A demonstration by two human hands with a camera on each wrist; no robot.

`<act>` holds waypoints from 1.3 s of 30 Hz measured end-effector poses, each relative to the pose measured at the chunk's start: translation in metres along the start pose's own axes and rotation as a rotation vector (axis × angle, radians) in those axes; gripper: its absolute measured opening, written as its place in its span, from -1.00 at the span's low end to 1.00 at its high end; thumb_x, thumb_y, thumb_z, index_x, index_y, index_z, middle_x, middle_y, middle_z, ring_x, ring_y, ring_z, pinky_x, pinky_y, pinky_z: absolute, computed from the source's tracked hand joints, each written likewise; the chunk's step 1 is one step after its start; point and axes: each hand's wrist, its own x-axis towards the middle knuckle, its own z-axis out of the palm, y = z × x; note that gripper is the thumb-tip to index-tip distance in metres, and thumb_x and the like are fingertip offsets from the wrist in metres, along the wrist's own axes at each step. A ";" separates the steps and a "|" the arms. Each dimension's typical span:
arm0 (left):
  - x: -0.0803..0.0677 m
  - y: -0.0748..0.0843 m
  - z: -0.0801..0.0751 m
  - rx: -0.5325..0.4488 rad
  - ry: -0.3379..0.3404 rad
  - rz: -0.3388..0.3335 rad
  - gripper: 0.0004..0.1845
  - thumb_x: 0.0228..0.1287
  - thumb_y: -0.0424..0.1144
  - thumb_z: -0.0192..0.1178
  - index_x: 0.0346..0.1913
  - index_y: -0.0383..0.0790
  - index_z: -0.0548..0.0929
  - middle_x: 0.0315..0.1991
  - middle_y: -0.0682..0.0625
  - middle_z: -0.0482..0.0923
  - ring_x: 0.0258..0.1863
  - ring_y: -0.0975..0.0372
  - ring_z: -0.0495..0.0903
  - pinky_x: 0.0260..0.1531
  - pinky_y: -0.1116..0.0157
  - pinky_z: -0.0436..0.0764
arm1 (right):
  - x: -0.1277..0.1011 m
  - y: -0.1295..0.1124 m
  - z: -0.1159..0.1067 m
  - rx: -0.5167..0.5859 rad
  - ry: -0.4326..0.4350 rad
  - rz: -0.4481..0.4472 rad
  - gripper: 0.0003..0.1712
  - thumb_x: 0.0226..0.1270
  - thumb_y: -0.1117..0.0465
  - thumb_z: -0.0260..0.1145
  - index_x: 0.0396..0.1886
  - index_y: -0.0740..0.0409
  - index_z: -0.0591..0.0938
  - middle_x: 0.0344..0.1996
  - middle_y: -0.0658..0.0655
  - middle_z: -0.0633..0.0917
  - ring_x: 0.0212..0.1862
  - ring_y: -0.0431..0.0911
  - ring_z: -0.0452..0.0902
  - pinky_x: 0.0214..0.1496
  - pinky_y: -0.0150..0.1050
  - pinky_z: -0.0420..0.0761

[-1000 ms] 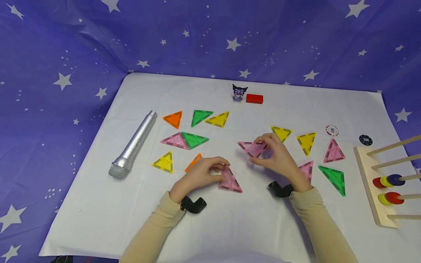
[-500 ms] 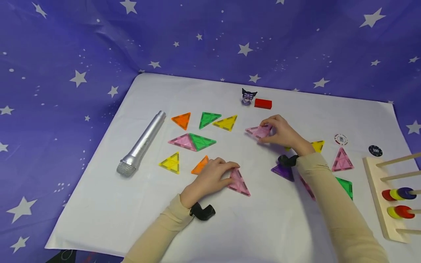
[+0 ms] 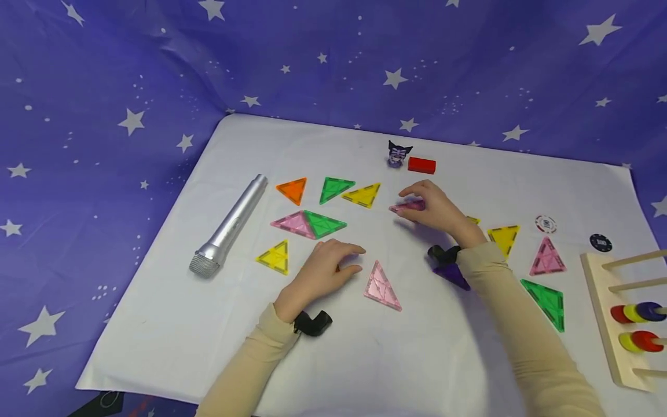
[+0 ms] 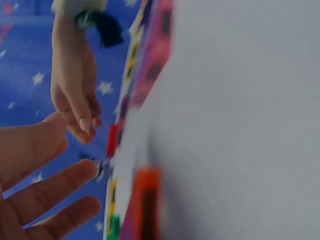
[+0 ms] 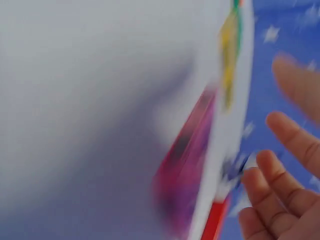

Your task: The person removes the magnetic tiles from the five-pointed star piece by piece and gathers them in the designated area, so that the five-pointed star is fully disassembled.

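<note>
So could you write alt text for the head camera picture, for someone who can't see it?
A person's right hand holds a pink triangle tile over a white sheet strewn with coloured triangles. The left hand rests beside another pink triangle, near a silver microphone.

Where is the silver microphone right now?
In the head view the silver microphone lies at the left of the white sheet, left of the orange triangle tile and yellow triangle tile.

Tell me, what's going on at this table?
A person is handling flat, coloured triangle tiles on a white sheet. The right hand holds a pink tile near the yellow triangle. The left hand rests open over an orange tile, beside another pink triangle. More tiles and a silver microphone lie around.
</note>
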 end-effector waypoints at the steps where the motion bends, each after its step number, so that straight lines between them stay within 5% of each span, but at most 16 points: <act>1: 0.000 -0.002 -0.004 -0.005 0.027 -0.013 -0.72 0.16 -0.18 0.23 -0.05 -0.12 0.61 -0.13 0.08 0.59 -0.11 0.21 0.47 -0.06 0.20 0.34 | 0.002 -0.009 0.004 0.018 -0.003 -0.018 -0.50 0.09 0.08 0.38 -0.01 0.23 0.55 -0.04 0.24 0.44 0.00 0.11 0.32 0.05 0.03 0.35; 7: -0.003 -0.020 -0.024 -0.039 0.144 -0.076 -0.63 0.14 -0.20 0.25 0.01 -0.24 0.53 -0.13 -0.06 0.55 -0.12 0.11 0.48 -0.01 0.12 0.34 | 0.015 -0.055 0.036 0.071 -0.148 -0.149 -0.54 0.18 0.10 0.29 0.05 0.21 0.52 -0.03 0.17 0.49 -0.04 0.06 0.38 0.01 -0.04 0.39; 11: -0.006 -0.031 -0.033 -0.026 0.212 -0.182 -0.46 0.09 -0.19 0.29 0.13 -0.27 0.41 -0.07 -0.16 0.49 -0.10 0.04 0.46 -0.03 0.04 0.32 | 0.021 -0.068 0.058 0.023 -0.249 -0.223 -0.51 0.20 0.09 0.28 0.12 0.12 0.50 0.02 0.12 0.50 0.04 -0.01 0.34 0.10 -0.08 0.32; 19: -0.010 -0.037 -0.037 0.073 0.140 -0.346 -0.30 0.05 -0.12 0.32 0.25 -0.27 0.31 0.03 -0.15 0.47 0.04 0.01 0.42 -0.02 -0.01 0.26 | 0.023 -0.070 0.078 -0.095 -0.225 -0.272 -0.70 0.18 0.19 0.30 -0.07 0.10 0.61 -0.10 0.12 0.54 0.03 0.01 0.34 0.15 -0.08 0.25; 29: -0.011 -0.035 -0.037 0.096 0.106 -0.404 -0.29 0.04 -0.12 0.33 0.25 -0.27 0.31 -0.04 -0.09 0.54 0.00 0.05 0.45 -0.06 0.05 0.27 | 0.033 -0.079 0.084 -0.160 -0.169 -0.300 -0.76 0.11 0.28 0.35 -0.19 0.17 0.59 -0.26 0.11 0.55 -0.20 -0.05 0.40 -0.03 -0.15 0.37; 33: -0.011 -0.035 -0.036 0.107 0.096 -0.391 -0.36 0.03 -0.13 0.33 0.20 -0.25 0.39 -0.04 -0.09 0.53 0.01 0.07 0.44 -0.05 0.04 0.27 | 0.035 -0.083 0.085 -0.158 -0.180 -0.255 -0.80 0.06 0.26 0.39 -0.31 0.16 0.57 -0.37 0.08 0.52 -0.33 -0.08 0.35 -0.18 -0.22 0.39; 39: -0.011 -0.038 -0.038 0.083 0.112 -0.350 -0.41 0.02 -0.18 0.34 0.14 -0.26 0.45 -0.04 -0.11 0.53 0.01 0.07 0.45 -0.02 0.02 0.26 | 0.037 -0.086 0.090 -0.116 -0.191 -0.158 -0.63 0.04 0.16 0.41 -0.22 0.23 0.49 -0.41 0.09 0.50 -0.36 -0.09 0.34 -0.25 -0.25 0.40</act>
